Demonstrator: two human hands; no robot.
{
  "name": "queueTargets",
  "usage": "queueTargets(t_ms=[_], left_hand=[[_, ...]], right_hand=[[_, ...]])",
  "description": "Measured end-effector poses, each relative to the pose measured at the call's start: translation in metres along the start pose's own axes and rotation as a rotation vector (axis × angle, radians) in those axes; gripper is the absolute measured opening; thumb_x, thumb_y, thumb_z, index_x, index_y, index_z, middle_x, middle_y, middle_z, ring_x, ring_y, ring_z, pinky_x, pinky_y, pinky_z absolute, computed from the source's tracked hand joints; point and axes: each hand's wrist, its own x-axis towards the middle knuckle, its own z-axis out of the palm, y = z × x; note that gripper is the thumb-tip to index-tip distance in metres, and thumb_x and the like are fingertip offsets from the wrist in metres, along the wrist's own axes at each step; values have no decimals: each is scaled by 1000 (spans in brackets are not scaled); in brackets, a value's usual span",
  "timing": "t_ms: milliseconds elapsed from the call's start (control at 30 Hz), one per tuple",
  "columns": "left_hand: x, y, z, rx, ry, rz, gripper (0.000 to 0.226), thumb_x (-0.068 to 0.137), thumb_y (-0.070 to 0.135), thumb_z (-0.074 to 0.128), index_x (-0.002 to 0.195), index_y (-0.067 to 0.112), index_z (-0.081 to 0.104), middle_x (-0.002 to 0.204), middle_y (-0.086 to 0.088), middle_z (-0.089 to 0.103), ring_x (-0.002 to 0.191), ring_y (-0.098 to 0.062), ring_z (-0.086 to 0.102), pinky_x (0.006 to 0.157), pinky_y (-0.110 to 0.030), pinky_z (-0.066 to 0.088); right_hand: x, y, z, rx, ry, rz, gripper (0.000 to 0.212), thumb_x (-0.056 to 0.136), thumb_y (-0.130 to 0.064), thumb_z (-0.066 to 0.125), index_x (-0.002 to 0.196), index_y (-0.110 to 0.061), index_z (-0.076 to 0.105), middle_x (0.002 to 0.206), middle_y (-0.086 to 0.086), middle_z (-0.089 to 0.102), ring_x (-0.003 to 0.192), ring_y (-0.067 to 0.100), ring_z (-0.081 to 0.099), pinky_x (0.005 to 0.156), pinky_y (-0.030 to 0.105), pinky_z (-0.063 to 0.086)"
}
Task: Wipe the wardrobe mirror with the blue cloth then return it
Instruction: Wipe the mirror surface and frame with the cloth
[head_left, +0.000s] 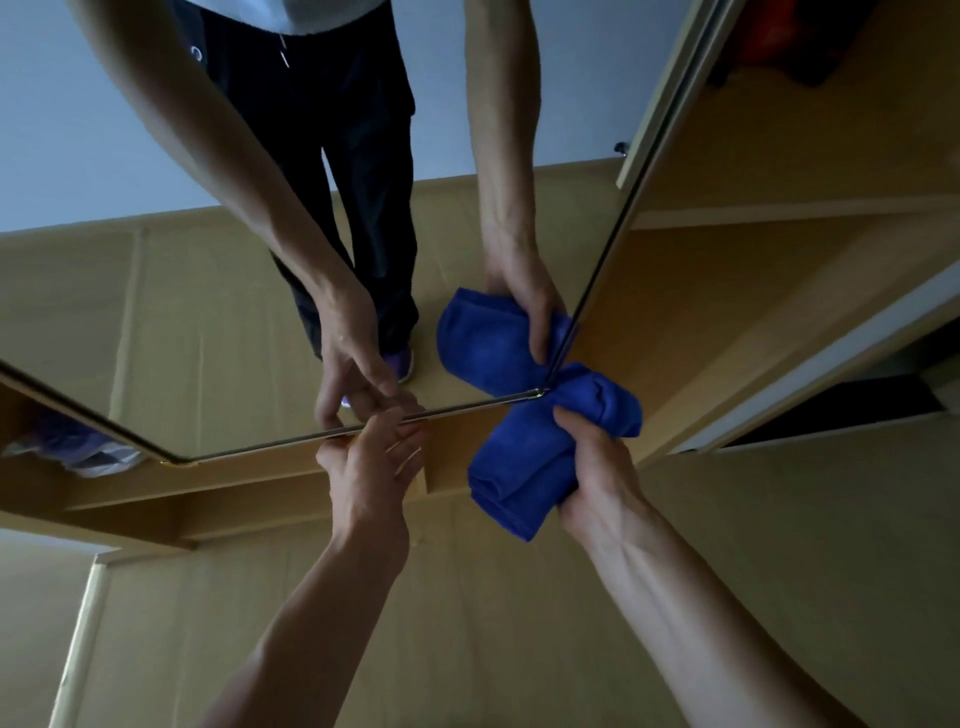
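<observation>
One blue cloth, in right fingers

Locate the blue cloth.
Head view, right of centre: the blue cloth is gripped in the right hand at the lower right corner of the mirror, with the left hand beside it.

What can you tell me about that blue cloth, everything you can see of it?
The blue cloth is a deep, even blue and looks soft and slightly fuzzy, like microfibre. It is folded into a thick bundle, with layered edges showing at its lower end. The right hand grips it round the middle, fingers curled over it. Its upper end is against the lower right corner of the mirror, and the glass shows its reflection just above.
</observation>
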Motion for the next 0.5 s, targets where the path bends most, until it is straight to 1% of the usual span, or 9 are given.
queueTargets(t_ms=[33, 100, 167, 200, 233, 267, 333, 400, 500], left_hand=[[0, 0, 1, -12, -6, -10, 51, 97, 18, 63, 141, -1, 44, 120, -20, 72, 107, -27, 73, 90, -36, 58], [1, -1, 3, -40, -33, -38, 49, 99, 19, 59, 142, 0, 44, 126, -21, 69, 109, -27, 72, 86, -34, 57], [0, -3, 7, -40, -71, -60, 48, 100, 20, 57, 142, 2, 45, 131, -20, 66, 110, -26, 72, 87, -34, 56], [-1, -5, 9, -33, -82, -63, 48, 99, 20, 59, 142, 2, 45, 133, -19, 65, 109, -25, 72, 88, -34, 56], [-3, -6, 11, -26, -86, -60, 49, 98, 21, 61, 141, 2, 46, 134, -18, 64, 106, -23, 73, 88, -33, 56], [-4, -7, 12, -23, -85, -58, 50, 97, 21, 63, 139, 2, 46, 132, -15, 63, 102, -21, 74, 87, -33, 56], [-7, -8, 14, -32, -91, -67, 50, 96, 20, 65, 138, 3, 43, 123, -12, 63, 95, -19, 75, 85, -34, 56], [-7, -9, 16, -36, -125, -88, 51, 97, 19, 62, 141, 1, 43, 120, -11, 61, 100, -22, 74, 85, -35, 56], [-5, -12, 20, -43, -175, -110, 50, 99, 18, 59, 144, 1, 44, 123, -10, 61, 114, -27, 69, 84, -34, 54]], right_hand=[[-1, 1, 0, -12, 8, -14, 22, 92, -25, 67, 111, -14, 67, 100, 6, 77, 87, 22, 75, 71, 35, 56], [-3, 3, 0, -42, 27, -45, 17, 92, -23, 67, 107, -15, 67, 97, 5, 77, 82, 21, 76, 65, 32, 56], [-6, -1, 3, -91, 71, -87, 11, 91, -20, 68, 101, -16, 67, 91, 3, 77, 82, 21, 74, 65, 31, 54], [-7, -4, 4, -136, 105, -119, 6, 90, -19, 69, 95, -17, 67, 85, -1, 76, 80, 18, 73, 64, 30, 53], [-9, -7, 5, -184, 137, -162, 3, 88, -17, 69, 90, -19, 66, 78, -4, 75, 77, 15, 72, 63, 29, 51], [-11, -10, 6, -228, 158, -211, 5, 88, -15, 69, 87, -20, 66, 75, -5, 74, 76, 14, 72, 64, 29, 52], [-17, -17, 7, -282, 171, -299, 8, 87, -16, 70, 91, -22, 66, 81, -3, 75, 79, 14, 72, 71, 30, 53], [-21, -22, 7, -314, 178, -361, 10, 87, -21, 72, 92, -25, 65, 82, -4, 74, 80, 12, 72, 73, 31, 53], [-24, -31, 5, -303, 172, -468, 12, 85, -23, 74, 93, -25, 66, 75, -9, 73, 75, 9, 71, 68, 27, 50]])
